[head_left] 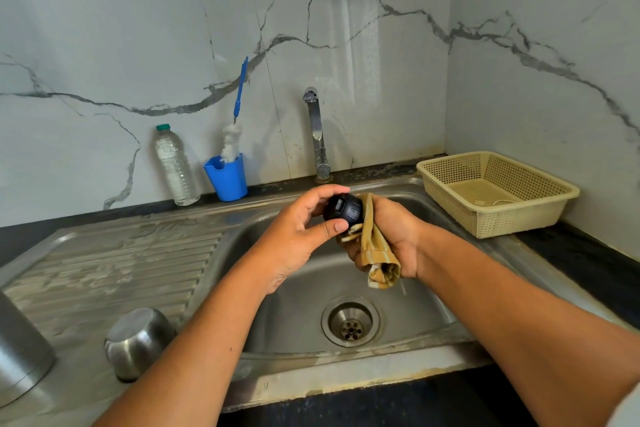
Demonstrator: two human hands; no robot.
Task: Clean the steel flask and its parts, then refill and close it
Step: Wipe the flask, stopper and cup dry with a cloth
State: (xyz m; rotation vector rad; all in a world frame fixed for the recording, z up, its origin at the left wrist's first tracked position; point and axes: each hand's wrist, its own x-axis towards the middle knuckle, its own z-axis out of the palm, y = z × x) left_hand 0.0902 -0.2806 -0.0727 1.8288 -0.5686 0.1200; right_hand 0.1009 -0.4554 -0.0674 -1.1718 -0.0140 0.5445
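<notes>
While the left hand pinches the black stopper above the sink and the right hand grips a cloth against it, the stopper looks light, stiff, probably slippery, best held by its ribbed rim.

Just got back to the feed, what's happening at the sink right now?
A person is wiping the flask's black stopper over the sink. The left hand pinches the stopper, and the right hand grips a tan cloth pressed against it. A steel cup sits upside down on the draining board, beside what looks like the flask body at the left edge. The tap is not running.
</notes>
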